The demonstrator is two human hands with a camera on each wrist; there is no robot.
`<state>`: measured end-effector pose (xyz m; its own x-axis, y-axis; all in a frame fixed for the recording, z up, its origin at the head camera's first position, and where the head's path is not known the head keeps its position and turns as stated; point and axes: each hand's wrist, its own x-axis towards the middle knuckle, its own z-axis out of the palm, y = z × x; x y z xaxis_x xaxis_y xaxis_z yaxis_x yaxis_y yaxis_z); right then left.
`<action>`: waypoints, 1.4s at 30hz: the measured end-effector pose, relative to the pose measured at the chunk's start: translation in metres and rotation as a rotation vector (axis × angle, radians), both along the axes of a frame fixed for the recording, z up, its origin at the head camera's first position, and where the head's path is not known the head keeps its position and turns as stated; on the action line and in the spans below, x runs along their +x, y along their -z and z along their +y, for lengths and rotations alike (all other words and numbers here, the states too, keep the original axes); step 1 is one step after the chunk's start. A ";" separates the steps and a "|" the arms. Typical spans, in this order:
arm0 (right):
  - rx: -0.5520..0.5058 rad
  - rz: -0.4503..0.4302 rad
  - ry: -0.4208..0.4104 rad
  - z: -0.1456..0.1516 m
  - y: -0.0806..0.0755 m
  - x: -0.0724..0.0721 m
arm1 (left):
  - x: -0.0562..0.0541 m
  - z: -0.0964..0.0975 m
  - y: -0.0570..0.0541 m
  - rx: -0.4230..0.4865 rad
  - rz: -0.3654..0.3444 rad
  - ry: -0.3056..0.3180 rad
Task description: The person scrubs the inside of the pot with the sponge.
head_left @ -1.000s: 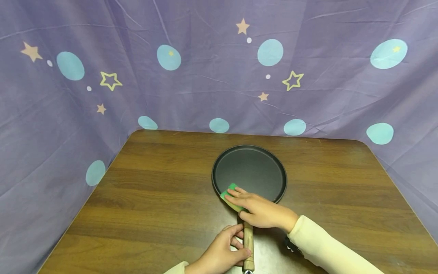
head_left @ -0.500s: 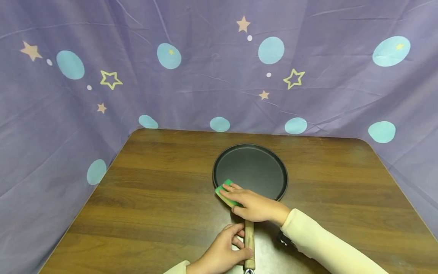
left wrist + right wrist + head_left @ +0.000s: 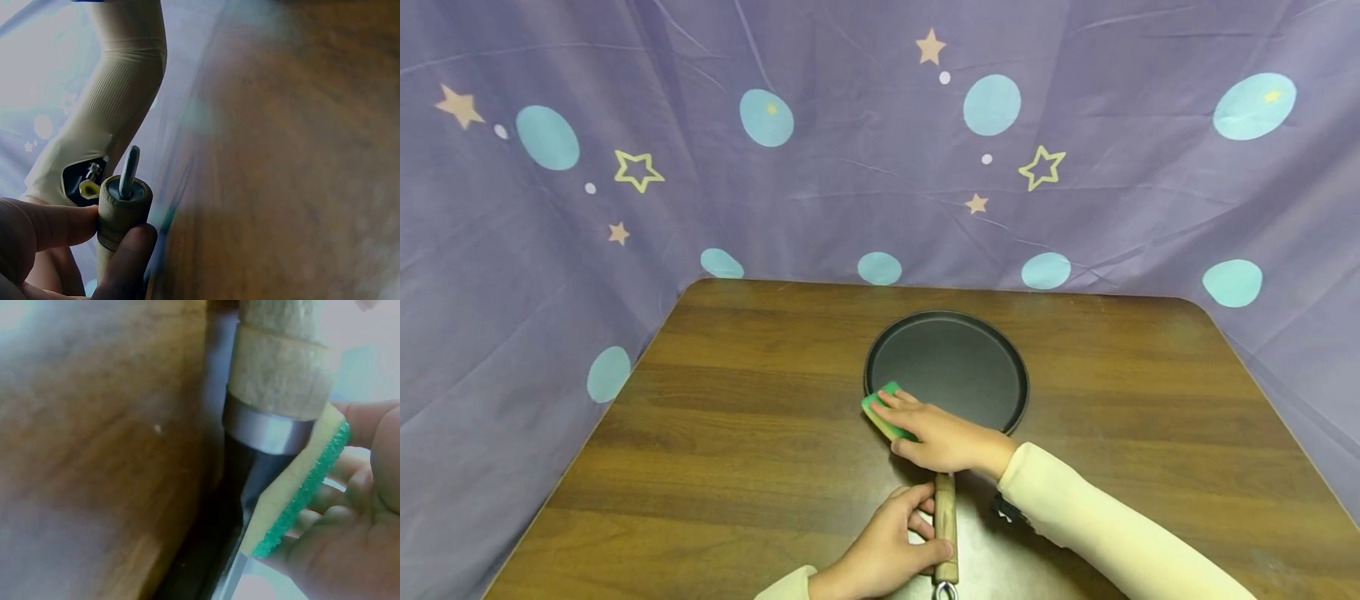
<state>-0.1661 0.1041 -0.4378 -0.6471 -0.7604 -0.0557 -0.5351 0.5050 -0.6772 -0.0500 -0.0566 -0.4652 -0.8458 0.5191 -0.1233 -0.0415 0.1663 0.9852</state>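
A round, flat black frying pan (image 3: 958,367) with a wooden handle (image 3: 946,525) lies on the table. My left hand (image 3: 887,537) grips the handle from the left, thumb and fingers on opposite sides; the left wrist view shows the handle's end and its metal hanging loop (image 3: 129,175) sticking out past the fingers. My right hand (image 3: 940,433) holds a green and yellow sponge (image 3: 880,408) over the pan's near left rim, fingers laid over its green face and thumb at its edge. In the right wrist view the yellow side of the sponge (image 3: 281,500) faces the pan's neck (image 3: 250,469).
The brown wooden table (image 3: 752,400) extends around the pan. A purple curtain (image 3: 850,167) with stars and blue dots hangs behind it and at the sides. A dark device (image 3: 1006,507) sits under the right sleeve cuff (image 3: 1030,483).
My right hand has moved with the sponge to the left and slightly away from me along the pan's near left rim. My left hand keeps its grip on the handle.
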 end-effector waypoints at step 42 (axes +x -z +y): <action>0.057 0.035 0.149 -0.041 -0.003 -0.035 | 0.000 0.002 0.000 0.043 0.000 -0.025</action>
<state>-0.2013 0.0635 -0.4345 -0.7545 -0.6524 -0.0715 -0.4745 0.6175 -0.6274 -0.0499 -0.0546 -0.4654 -0.8587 0.5024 -0.1017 -0.0456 0.1229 0.9914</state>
